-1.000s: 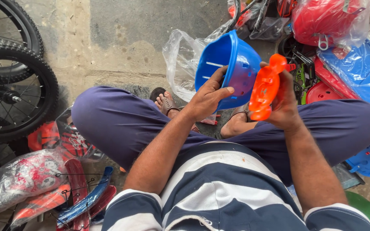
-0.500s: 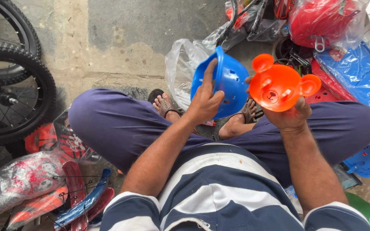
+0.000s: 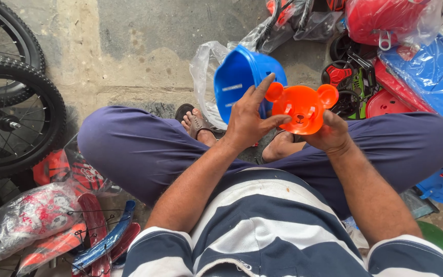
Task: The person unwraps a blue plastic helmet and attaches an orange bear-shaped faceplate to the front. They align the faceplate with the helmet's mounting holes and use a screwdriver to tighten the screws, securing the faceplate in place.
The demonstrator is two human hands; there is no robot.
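Concrete floor (image 3: 129,66), person seated cross-legged among bagged bike parts. Right hand (image 3: 331,136) grips orange bear plate (image 3: 301,107) from below; left hand (image 3: 247,120) holds blue basket (image 3: 239,79) against it, fingers spread. Judged: pieces brought together, not yet joined.

The orange bear (image 3: 302,109) and blue basket (image 3: 243,81) are smooth, shiny plastic. The floor (image 3: 144,56) is rough, dull concrete. The tyre (image 3: 52,97) is bumpy rubber.
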